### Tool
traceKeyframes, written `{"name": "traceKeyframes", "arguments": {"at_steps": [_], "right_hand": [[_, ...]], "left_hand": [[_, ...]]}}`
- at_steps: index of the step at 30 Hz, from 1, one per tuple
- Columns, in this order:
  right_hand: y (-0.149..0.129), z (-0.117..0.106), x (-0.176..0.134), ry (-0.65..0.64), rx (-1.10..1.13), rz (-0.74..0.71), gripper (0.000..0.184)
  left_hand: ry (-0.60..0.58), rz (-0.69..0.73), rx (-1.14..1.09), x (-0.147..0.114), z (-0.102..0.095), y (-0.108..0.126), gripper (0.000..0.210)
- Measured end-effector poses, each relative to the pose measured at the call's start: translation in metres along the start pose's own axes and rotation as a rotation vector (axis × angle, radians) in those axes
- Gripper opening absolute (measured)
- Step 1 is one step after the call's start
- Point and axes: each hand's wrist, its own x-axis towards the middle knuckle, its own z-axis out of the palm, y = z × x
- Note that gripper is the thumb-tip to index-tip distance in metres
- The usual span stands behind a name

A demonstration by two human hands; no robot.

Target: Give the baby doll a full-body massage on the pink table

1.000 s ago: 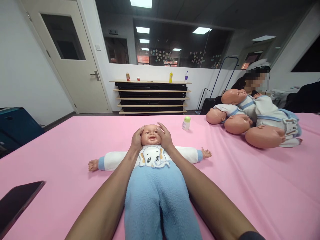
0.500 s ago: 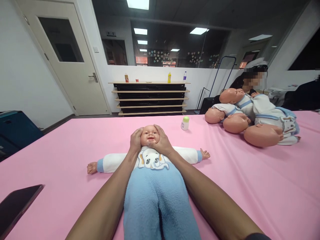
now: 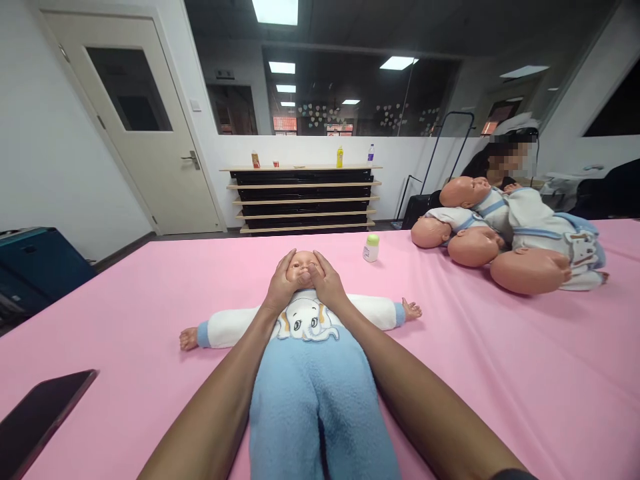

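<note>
A baby doll (image 3: 310, 373) in a white top with an elephant patch and blue fleece trousers lies on its back, arms spread wide. Its head points away from me. My left hand (image 3: 281, 285) cups the left side of the doll's head, fingers along the temple. On the other side, my right hand (image 3: 329, 283) holds the head in the same way. Both thumbs lie across the lower face and hide the mouth and chin. A small white jar with a green lid (image 3: 371, 249) stands beyond my right hand.
A pink sheet (image 3: 460, 373) covers the table. Several more dolls (image 3: 530, 270) are heaped at the right, with a person (image 3: 507, 157) behind them. A dark phone (image 3: 45, 420) lies at the near left. Stacked boards (image 3: 305, 193) bearing bottles stand by the wall.
Both thumbs have moved inward and up over the doll's mouth, which showed before. My left hand has turned more across the cheek. The view has shifted slightly.
</note>
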Motion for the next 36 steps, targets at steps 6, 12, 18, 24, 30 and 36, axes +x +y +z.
{"name": "traceKeyframes", "arguments": {"at_steps": [6, 12, 18, 24, 30, 36], "right_hand": [[0.003, -0.001, 0.002, -0.045, 0.038, 0.002, 0.076], [-0.005, -0.008, -0.001, -0.138, 0.106, 0.038, 0.104], [-0.007, -0.012, 0.000, -0.155, 0.141, 0.040, 0.088], [-0.002, -0.009, 0.002, -0.144, 0.128, 0.044, 0.080], [0.001, -0.007, 0.001, -0.124, 0.107, 0.019, 0.084], [-0.008, -0.011, -0.003, -0.174, 0.103, 0.040, 0.108]], "left_hand": [[-0.051, -0.019, 0.001, -0.001, -0.006, -0.003, 0.089], [-0.033, 0.031, 0.033, 0.003, -0.004, -0.010, 0.076], [-0.036, 0.022, 0.016, 0.002, -0.005, -0.007, 0.077], [-0.054, -0.004, -0.057, -0.003, -0.006, -0.002, 0.101], [-0.023, -0.004, -0.001, 0.000, -0.004, -0.003, 0.073], [-0.001, 0.021, -0.006, 0.003, -0.002, -0.010, 0.068]]}}
